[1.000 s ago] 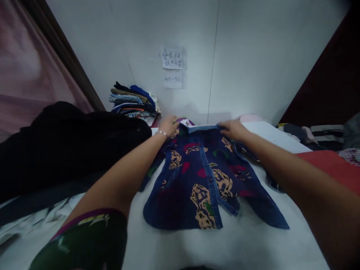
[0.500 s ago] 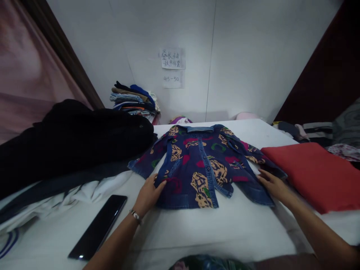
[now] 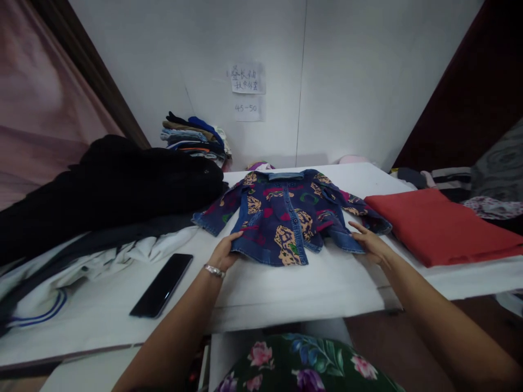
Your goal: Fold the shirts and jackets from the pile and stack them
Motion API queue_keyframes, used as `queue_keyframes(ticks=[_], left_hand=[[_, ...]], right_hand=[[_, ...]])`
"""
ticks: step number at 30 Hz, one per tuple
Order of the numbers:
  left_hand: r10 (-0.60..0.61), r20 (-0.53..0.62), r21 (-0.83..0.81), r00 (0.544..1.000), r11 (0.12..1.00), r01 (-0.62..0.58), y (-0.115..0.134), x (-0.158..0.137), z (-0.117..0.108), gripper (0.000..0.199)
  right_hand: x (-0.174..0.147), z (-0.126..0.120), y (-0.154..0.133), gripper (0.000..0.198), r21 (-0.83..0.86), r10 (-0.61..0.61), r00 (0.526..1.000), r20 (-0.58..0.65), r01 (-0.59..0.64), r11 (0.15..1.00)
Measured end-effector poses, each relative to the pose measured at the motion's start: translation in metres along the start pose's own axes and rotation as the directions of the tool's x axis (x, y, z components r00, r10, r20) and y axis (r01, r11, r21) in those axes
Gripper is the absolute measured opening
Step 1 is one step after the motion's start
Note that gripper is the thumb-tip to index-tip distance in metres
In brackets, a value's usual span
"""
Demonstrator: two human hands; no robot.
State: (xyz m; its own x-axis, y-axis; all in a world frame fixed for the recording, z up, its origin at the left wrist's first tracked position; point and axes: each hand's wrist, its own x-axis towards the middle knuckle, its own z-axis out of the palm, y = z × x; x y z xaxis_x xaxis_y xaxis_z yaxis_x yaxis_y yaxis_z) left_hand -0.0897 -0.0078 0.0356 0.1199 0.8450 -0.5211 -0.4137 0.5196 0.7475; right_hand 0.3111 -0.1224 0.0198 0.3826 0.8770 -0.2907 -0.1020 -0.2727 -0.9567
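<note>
One jacket (image 3: 272, 215), ctr frame, longest L–R across sleeves, body up-frame of fingers; L hand (image 3: 224, 253) at hem corner, grip unclear; R hand (image 3: 371, 244) opp. corner, fingers wide.

On the table (image 3: 294, 296), the shirt (image 3: 281, 218) lies between the clothes heap (image 3: 131, 190), left, and the cloth (image 3: 441, 226), right.
</note>
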Motion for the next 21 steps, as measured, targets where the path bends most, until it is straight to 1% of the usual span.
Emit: queue_keyframes(ticks=[1, 4, 6, 8, 10, 11, 12, 13, 14, 15, 16, 17, 18, 19, 20, 21], left_hand=[[0.016, -0.018, -0.047, 1.000, 0.999, -0.017, 0.009, -0.007, 0.001, 0.019], [0.150, -0.030, -0.106, 0.988, 0.983, -0.153, 0.036, -0.030, -0.004, 0.021], [0.200, -0.029, -0.089, 0.979, 0.975, -0.202, 0.045, -0.040, -0.014, 0.020], [0.171, -0.077, -0.044, 0.982, 0.984, -0.175, 0.041, -0.043, -0.026, 0.020], [0.097, -0.143, 0.004, 0.985, 0.995, -0.097, 0.026, -0.040, -0.039, 0.018], [0.069, -0.163, 0.032, 0.984, 0.997, -0.065, 0.016, -0.037, -0.046, 0.017], [0.066, -0.173, 0.069, 0.983, 0.996, -0.055, 0.007, -0.034, -0.052, 0.017], [0.093, -0.182, 0.116, 0.979, 0.991, -0.073, -0.001, -0.031, -0.058, 0.019], [0.154, -0.198, 0.180, 0.968, 0.976, -0.119, -0.008, -0.029, -0.063, 0.024], [0.255, -0.223, 0.270, 0.941, 0.944, -0.192, -0.014, -0.028, -0.067, 0.030], [0.390, -0.236, 0.392, 0.890, 0.876, -0.280, -0.018, -0.029, -0.070, 0.037], [0.542, -0.219, 0.536, 0.811, 0.761, -0.365, -0.021, -0.031, -0.071, 0.043], [0.683, -0.150, 0.677, 0.715, 0.598, -0.429, -0.024, -0.035, -0.070, 0.045], [0.783, -0.025, 0.785, 0.621, 0.400, -0.473, -0.027, -0.041, -0.068, 0.045], [0.824, 0.138, 0.840, 0.550, 0.196, -0.505, -0.031, -0.047, -0.064, 0.041], [0.803, 0.309, 0.843, 0.509, 0.016, -0.537, -0.035, -0.055, -0.058, 0.036]], right_hand=[[-0.005, -0.006, -0.007, 0.064, 0.005, -0.027, 1.000, 0.011, 0.027, 1.000], [-0.021, -0.030, -0.021, 0.059, 0.038, -0.155, 0.988, 0.006, 0.155, 0.987], [-0.028, -0.047, -0.019, 0.058, 0.038, -0.172, 0.984, -0.043, 0.174, 0.984], [-0.030, -0.059, -0.005, 0.058, -0.031, -0.128, 0.988, -0.086, 0.126, 0.992], [-0.029, -0.068, 0.015, 0.057, -0.177, -0.108, 0.988, -0.107, 0.088, 0.980], [-0.028, -0.071, 0.024, 0.054, -0.276, -0.129, 0.985, -0.117, 0.093, 0.957], [-0.028, -0.072, 0.032, 0.051, -0.384, -0.179, 0.976, -0.126, 0.118, 0.916], [-0.028, -0.072, 0.037, 0.048, -0.492, -0.255, 0.957, -0.136, 0.159, 0.856], [-0.030, -0.069, 0.040, 0.045, -0.588, -0.349, 0.928, -0.134, 0.209, 0.781], [-0.034, -0.065, 0.041, 0.043, -0.663, -0.444, 0.889, -0.111, 0.267, 0.699], [-0.039, -0.057, 0.040, 0.041, -0.710, -0.526, 0.848, -0.067, 0.330, 0.622], [-0.045, -0.047, 0.038, 0.040, -0.729, -0.585, 0.811, -0.004, 0.399, 0.557], [-0.052, -0.035, 0.037, 0.039, -0.723, -0.619, 0.782, 0.078, 0.472, 0.505], [-0.060, -0.021, 0.035, 0.038, -0.698, -0.624, 0.762, 0.176, 0.543, 0.467], [-0.066, -0.006, 0.034, 0.039, -0.657, -0.602, 0.738, 0.305, 0.621, 0.428], [-0.072, 0.008, 0.034, 0.041, -0.610, -0.561, 0.701, 0.440, 0.692, 0.386]])
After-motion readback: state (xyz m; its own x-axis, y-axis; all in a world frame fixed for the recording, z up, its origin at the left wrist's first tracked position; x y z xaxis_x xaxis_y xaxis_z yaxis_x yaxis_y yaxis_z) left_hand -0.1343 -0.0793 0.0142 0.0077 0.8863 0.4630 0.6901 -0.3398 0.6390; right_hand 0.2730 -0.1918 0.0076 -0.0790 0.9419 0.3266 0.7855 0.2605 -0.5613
